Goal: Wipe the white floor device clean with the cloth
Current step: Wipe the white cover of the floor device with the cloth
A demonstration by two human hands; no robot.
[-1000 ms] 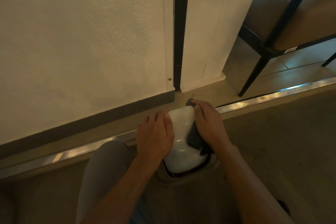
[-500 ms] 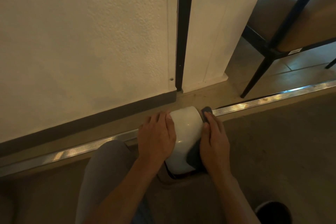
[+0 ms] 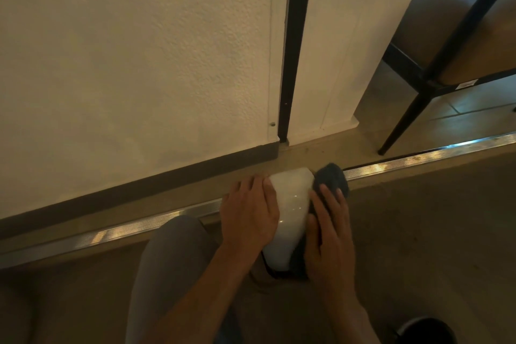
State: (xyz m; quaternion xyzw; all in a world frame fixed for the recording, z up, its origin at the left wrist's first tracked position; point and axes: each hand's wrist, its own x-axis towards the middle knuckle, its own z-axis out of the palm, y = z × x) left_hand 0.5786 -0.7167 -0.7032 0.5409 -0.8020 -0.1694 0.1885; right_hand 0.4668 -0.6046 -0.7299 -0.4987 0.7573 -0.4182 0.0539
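Note:
A glossy white floor device (image 3: 290,209) with a rounded shell sits on the floor beside a metal floor rail. My left hand (image 3: 250,213) lies flat on the device's left side, holding it. My right hand (image 3: 328,237) presses a dark grey cloth (image 3: 333,177) against the device's right side; the cloth sticks out past my fingertips at the far end and shows again under my palm. The device's base is dark and mostly hidden by my hands.
A textured white wall (image 3: 139,64) with a dark baseboard stands just beyond the device. A metal floor rail (image 3: 418,160) runs left to right. A black-legged chair (image 3: 405,117) stands at the upper right. My grey-clad knee (image 3: 173,254) is left of the device.
My right hand has slid with the cloth from the top of the device down onto its right side. More cloth now shows past my fingertips. My left hand has stayed in place.

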